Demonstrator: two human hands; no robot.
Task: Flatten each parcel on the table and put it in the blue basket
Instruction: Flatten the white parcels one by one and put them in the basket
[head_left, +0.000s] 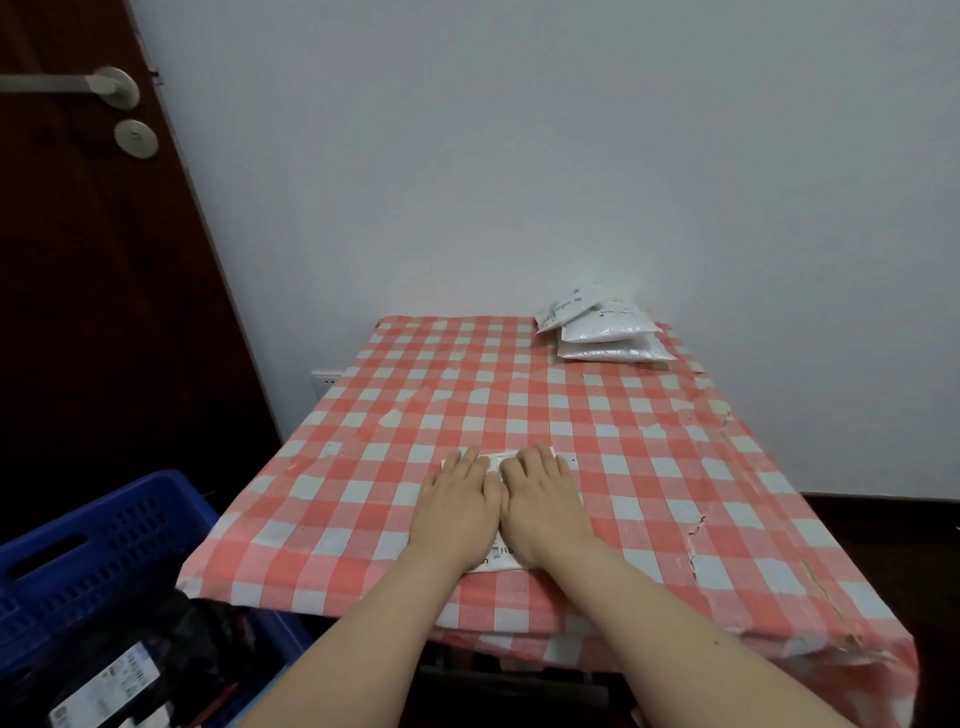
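Left hand (457, 501) and right hand (543, 499) press straight fingers flat on the white parcel (489, 565); blue basket (119, 525) lies at 8 o'clock, nearer the left hand

Left hand (457, 506) and right hand (543, 499) lie flat, palms down (thumbs touching), forearms outstretched

Bare checked cloth runs over most of the tabletop (649, 467), along both side edges and across its middle. A stack of white parcels (605, 332) fills the far right corner, close to the wall (519, 156) that shuts off the far edge. Off the near left corner and lower down, the blue basket (104, 525) stands open at the top, with dark parcels (171, 654) lying in it.
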